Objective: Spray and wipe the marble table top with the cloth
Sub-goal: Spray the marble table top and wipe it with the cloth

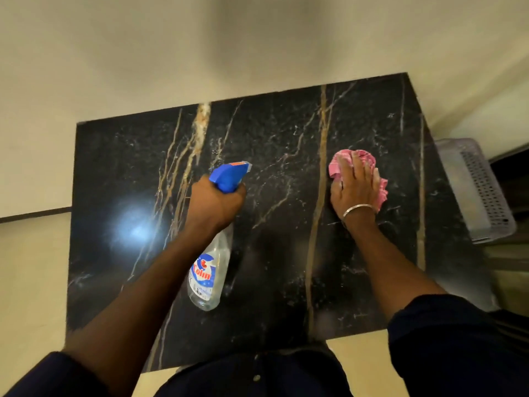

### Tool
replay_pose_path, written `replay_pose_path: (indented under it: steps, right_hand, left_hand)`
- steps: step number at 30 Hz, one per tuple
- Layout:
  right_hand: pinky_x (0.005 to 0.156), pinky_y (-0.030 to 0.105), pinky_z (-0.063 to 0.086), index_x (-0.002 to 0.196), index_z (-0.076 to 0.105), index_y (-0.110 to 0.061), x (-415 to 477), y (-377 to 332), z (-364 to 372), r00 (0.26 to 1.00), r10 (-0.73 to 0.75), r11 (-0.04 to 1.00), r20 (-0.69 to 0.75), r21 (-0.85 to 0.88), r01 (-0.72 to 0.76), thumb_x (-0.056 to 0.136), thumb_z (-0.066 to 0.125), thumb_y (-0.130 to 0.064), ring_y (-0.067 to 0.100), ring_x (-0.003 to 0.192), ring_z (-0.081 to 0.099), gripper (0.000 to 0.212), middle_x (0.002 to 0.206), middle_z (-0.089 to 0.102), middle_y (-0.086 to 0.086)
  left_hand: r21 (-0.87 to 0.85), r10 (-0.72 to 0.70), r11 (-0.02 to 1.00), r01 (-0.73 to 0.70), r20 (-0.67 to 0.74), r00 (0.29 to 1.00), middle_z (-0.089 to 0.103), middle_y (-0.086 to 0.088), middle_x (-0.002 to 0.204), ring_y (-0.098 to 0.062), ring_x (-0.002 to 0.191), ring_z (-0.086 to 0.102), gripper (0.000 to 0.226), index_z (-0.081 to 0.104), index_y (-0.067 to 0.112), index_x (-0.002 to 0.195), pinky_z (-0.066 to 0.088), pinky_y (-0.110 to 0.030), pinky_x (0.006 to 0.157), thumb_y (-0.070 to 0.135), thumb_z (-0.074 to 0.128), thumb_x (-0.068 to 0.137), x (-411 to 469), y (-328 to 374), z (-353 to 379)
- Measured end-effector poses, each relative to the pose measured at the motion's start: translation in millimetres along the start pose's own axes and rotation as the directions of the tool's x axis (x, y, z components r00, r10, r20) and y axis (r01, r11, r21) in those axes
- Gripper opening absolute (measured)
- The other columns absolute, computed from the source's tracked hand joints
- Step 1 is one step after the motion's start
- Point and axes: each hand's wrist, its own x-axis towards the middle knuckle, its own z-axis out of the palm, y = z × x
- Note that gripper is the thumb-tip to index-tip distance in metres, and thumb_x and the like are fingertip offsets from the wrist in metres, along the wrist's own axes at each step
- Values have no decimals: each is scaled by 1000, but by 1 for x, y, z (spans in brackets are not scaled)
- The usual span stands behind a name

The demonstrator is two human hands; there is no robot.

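The black marble table top (280, 144) with gold and white veins fills the middle of the view. My left hand (214, 200) grips the neck of a clear spray bottle (207, 279) with a blue trigger head (229, 174), held above the table with its nozzle pointing to the far side. My right hand (355, 187) lies flat on a crumpled pink cloth (357, 159), pressing it onto the right part of the marble. A metal bangle sits on that wrist.
A grey perforated plastic basket (478, 193) stands just past the table's right edge. A cream wall (200, 53) rises behind the table's far edge. A bright light reflection (134, 227) shows on the left of the marble.
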Motion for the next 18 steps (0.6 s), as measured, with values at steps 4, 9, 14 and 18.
replay_pose_path:
  steps: [4, 9, 14, 18]
  right_hand:
    - [118, 54, 17, 146, 37, -21, 19, 33, -7, 999, 50, 999, -18, -9, -50, 90, 42, -30, 36, 143, 28, 57, 156, 32, 11]
    - [118, 56, 13, 147, 35, -21, 54, 7, -4, 999, 35, 999, 3, 19, -35, 91, 40, -31, 38, 144, 23, 58, 159, 26, 11]
    - [119, 55, 10, 150, 33, -24, 84, -56, 4, 972, -216, 976, 88, 42, 213, 91, 44, -30, 39, 145, 22, 60, 159, 26, 9]
    - [120, 53, 2, 153, 24, -25, 68, -130, 13, 851, -484, 873, 204, 52, 484, 93, 46, -30, 36, 148, 11, 64, 162, 17, 5]
  left_hand:
    - [-5, -2, 1000, 2, 8, 1000, 48, -2, 60, -12, 51, 46, 15, 54, 12, 79, 40, -25, 53, 20, 66, 82, -2, 27, 29]
    - [-77, -51, 996, 44, -88, 995, 46, -4, 60, -12, 51, 43, 20, 51, 15, 69, 39, -27, 50, 20, 67, 80, -5, 43, 49]
    - [-93, -74, 994, 57, -199, 977, 49, -5, 63, -14, 54, 47, 16, 57, 10, 80, 42, -29, 53, 23, 66, 82, -12, 45, 44]
    - [-81, -94, 994, 72, -305, 948, 49, -1, 60, -10, 50, 45, 21, 50, 21, 70, 39, -15, 48, 24, 67, 83, -29, 36, 28]
